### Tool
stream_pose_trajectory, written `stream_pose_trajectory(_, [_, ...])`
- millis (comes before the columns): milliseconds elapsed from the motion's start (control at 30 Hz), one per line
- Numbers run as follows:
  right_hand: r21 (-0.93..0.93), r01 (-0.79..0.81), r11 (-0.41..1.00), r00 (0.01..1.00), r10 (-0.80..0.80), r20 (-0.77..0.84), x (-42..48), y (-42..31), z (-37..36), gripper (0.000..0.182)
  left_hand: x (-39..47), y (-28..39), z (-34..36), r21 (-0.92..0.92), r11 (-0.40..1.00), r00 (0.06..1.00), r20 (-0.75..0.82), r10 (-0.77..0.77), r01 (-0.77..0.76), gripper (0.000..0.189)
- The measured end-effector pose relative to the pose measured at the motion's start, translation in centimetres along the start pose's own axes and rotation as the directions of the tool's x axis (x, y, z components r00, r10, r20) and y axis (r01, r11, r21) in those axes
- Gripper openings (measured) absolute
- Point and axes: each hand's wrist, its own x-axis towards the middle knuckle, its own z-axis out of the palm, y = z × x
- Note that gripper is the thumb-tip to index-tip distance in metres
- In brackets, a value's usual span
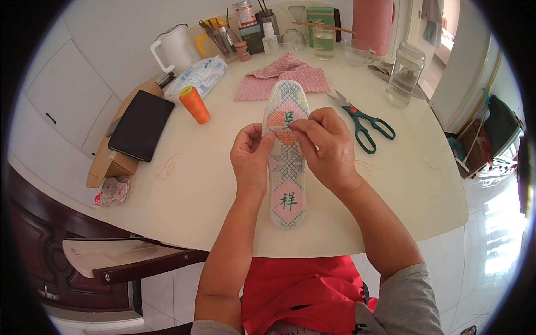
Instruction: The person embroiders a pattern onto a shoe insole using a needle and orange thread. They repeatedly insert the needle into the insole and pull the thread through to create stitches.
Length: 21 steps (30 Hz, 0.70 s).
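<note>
A cross-stitched insole (289, 165) stands lengthwise before me, with pink diamonds, orange patches, grey-green lattice and green stitched characters. My left hand (251, 153) grips its left edge, thumb on the upper face beside the lower orange patch. On the opposite side, my right hand (326, 146) has its fingers bent in at the insole's right edge. The right index fingertip touches the face near the upper green character. Whether a needle or thread lies between those fingertips is too small to see. Green-handled scissors (363, 121) lie partly spread to the right of my right hand.
An orange thread spool (194, 105), a black tablet (141, 125) on a cardboard box (109, 167) and a plastic bag of small pieces (114, 191) are at left. Behind the insole lies a pink cloth (289, 75). A glass jar (405, 75) stands right; loose threads (166, 168) lie about.
</note>
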Motion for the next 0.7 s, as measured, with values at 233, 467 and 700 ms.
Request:
stream_pose_trajectory(233, [-0.019, 0.007, 1.0, 1.0, -0.007, -0.009, 0.06, -0.04, -0.06, 0.013, 0.01, -0.06, -0.02, -0.004, 1.0, 1.0, -0.004, -0.002, 0.002, 0.017])
stream_pose_trajectory(467, [-0.019, 0.028, 0.999, 0.999, -0.029, -0.017, 0.07, 0.06, 0.0, 0.012, 0.0, 0.04, 0.04, 0.003, 1.0, 1.0, -0.005, -0.004, 0.004, 0.018])
stream_pose_trajectory(700, [-0.053, 0.035, 0.998, 0.999, -0.036, -0.009, 0.14, -0.22, -0.18, 0.014, 0.02, -0.14, -0.09, 0.009, 1.0, 1.0, 0.001, 0.015, -0.015, 0.018])
